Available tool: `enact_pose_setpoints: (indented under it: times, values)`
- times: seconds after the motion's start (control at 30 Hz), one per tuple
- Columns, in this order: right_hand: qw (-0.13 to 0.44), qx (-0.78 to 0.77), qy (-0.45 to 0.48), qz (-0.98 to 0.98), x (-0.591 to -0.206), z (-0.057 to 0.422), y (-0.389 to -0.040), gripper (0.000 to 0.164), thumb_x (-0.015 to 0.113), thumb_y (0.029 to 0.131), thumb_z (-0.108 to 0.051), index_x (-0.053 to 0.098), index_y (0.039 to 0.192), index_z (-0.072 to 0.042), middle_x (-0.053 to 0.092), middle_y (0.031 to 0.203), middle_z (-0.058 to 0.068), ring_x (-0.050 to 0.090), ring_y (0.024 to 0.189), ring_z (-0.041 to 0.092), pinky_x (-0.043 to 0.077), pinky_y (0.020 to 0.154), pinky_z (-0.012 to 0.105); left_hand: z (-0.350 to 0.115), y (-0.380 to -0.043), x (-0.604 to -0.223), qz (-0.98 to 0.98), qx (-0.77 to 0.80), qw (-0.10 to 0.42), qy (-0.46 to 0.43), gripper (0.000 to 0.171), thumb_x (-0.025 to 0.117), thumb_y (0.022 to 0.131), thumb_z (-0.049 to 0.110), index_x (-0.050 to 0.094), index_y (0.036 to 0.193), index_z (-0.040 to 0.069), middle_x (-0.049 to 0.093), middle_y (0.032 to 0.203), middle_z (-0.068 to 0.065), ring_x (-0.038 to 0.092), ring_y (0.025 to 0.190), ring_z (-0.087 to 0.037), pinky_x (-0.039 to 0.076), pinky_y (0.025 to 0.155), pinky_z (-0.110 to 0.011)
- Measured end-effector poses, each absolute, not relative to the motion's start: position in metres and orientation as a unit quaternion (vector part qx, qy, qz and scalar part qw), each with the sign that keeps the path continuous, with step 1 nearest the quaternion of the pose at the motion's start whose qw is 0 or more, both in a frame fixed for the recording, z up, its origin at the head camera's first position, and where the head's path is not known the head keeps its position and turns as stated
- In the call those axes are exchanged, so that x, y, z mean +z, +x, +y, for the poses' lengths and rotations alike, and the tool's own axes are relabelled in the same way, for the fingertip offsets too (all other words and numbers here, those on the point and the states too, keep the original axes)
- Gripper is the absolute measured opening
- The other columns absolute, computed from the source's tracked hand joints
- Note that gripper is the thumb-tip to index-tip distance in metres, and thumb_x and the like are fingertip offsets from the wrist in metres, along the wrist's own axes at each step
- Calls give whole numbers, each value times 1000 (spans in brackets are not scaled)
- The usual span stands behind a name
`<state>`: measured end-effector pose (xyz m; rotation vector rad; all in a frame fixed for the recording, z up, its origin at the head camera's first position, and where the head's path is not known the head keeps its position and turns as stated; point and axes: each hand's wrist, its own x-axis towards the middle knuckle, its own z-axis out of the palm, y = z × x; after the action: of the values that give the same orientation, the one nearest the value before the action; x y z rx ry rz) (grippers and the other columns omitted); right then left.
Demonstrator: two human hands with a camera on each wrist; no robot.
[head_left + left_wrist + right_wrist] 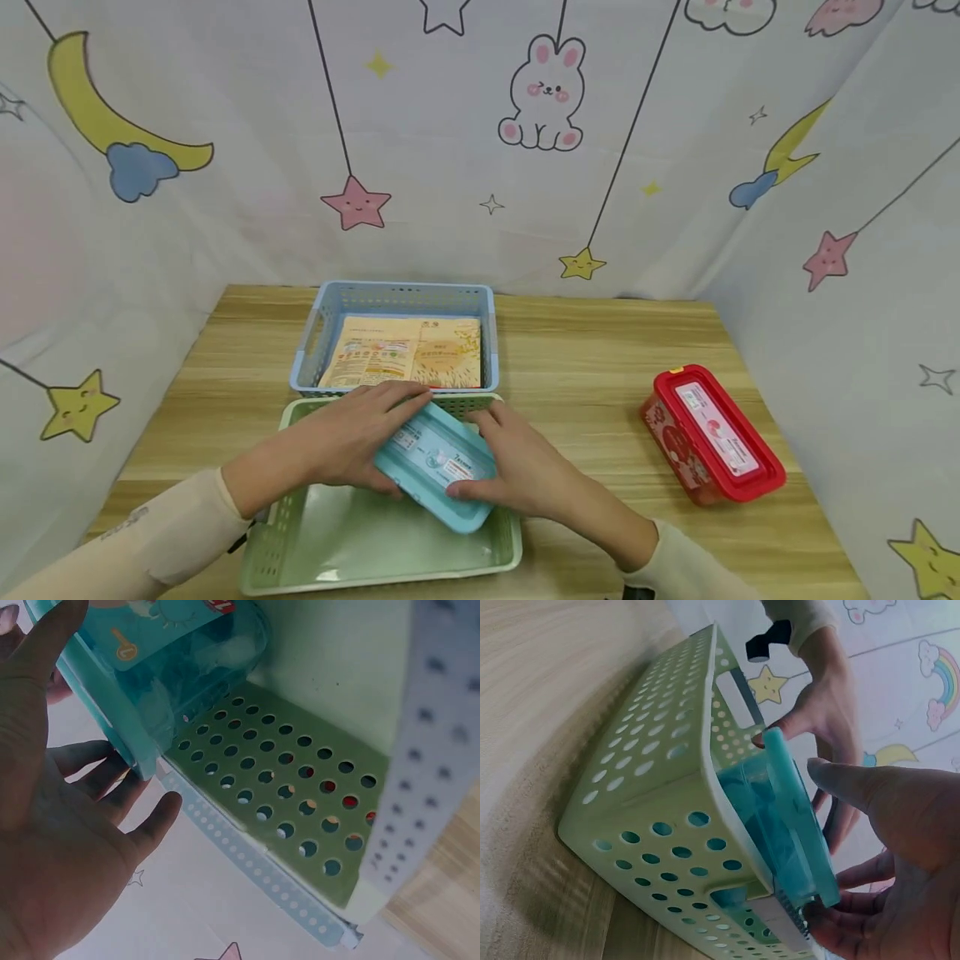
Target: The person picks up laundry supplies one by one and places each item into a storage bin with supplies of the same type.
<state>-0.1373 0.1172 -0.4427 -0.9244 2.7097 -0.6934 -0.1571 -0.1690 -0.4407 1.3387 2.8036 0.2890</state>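
Note:
A light-blue lidded plastic box (437,468) is held between both hands, tilted, over the right part of the green basket (360,537). At its upper left end, my left hand (356,435) grips the lid's edges, thumb low and fingers along the far side. My right hand (528,467) holds the other end, its thumb on the lid near the corner. From the right wrist view, the lower part of the box (761,817) dips inside the rim of the basket (652,855). The left wrist view shows the clear blue body of the box (195,675) beside the perforated basket wall (262,776).
Behind the green basket stands a blue basket (298,371) with beige printed packets (405,350) in it. A red lidded box (712,433) sits on the wooden table (592,350) at the right. Printed cloth (442,158) hangs round the back and sides.

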Motion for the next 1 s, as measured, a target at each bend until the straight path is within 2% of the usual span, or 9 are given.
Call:
enact_pose_setpoints:
  times: [0.1,0.2,0.27,0.37,0.47,0.77,1.0]
  values:
    - [78,-193,-318,925,-438,117,-129,94,85,78,-69,57,145,-9,51,116,-2,49,99,12,50,84,29,-171,-158,-440,902,74,6,425,125,92,69,68,42,160,-1,46,157,-15,49,142,-35,48,108,-57]
    - [65,-159,-331,928,-436,116,-126,102,87,74,-71,54,147,-8,51,116,-1,48,100,13,48,86,30,-172,-158,-440,904,58,-5,424,124,90,69,72,45,157,-2,49,153,-15,50,138,-33,49,108,-55]
    - [63,-133,-340,929,-435,115,-125,111,87,71,-73,50,153,-8,52,120,1,49,104,15,49,89,32,-172,-157,-441,904,50,-14,423,124,89,68,73,46,156,-3,51,150,-16,51,136,-33,50,108,-53]
    - [53,-105,-355,927,-436,116,-123,122,88,69,-75,42,161,-9,52,135,7,51,117,21,50,99,41,-172,-156,-442,905,37,-28,422,124,88,68,75,48,154,-5,51,147,-18,52,132,-35,50,108,-52]
    - [43,-94,-367,924,-436,117,-123,126,89,69,-73,36,166,-12,49,143,10,51,125,26,50,102,48,-172,-156,-443,906,26,-40,420,124,86,69,76,49,152,-7,51,145,-20,52,129,-36,49,108,-52]
    - [23,-110,-398,911,-446,123,-145,109,89,78,-58,37,164,-13,46,152,12,46,138,30,44,113,51,-169,-156,-446,920,27,-56,386,120,81,72,81,52,150,-5,53,138,-19,53,121,-37,52,100,-51]
    - [6,-141,-419,897,-450,129,-162,102,89,79,-48,40,162,-13,47,156,10,44,141,29,43,115,51,-165,-156,-448,931,0,-81,356,116,75,72,86,57,145,-2,55,131,-18,55,111,-35,55,90,-46]
